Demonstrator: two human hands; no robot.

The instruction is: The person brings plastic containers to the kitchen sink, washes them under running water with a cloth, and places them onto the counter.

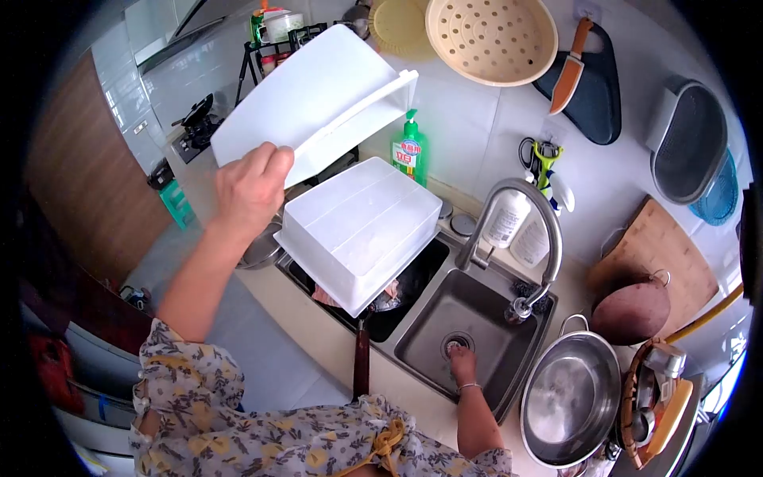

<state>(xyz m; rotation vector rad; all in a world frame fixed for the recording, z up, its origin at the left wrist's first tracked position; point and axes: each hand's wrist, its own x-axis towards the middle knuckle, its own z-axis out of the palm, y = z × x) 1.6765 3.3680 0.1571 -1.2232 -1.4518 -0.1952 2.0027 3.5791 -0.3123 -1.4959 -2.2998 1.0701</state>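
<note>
My left hand (253, 189) is closed on the edge of a white plastic bin (314, 99), holding it tilted in the air above the counter. Below it, a second white plastic bin (362, 219) rests upside down over the left sink basin (433, 262), partly covering a pan with a dark handle (362, 358) and something pinkish. My right hand (462, 366) reaches down into the right sink basin (501, 350). Its fingers are pinched at the sink strainer (455, 345) in the drain; the fingertips are partly hidden.
A curved faucet (509, 187) arches over the sink. Behind stand a green soap bottle (410, 151) and white bottles (509, 219). To the right are a steel basin (571, 397), a wicker basket (636, 397) and a cutting board (664, 262). A colander (493, 40) and sheathed knife (569, 75) hang above.
</note>
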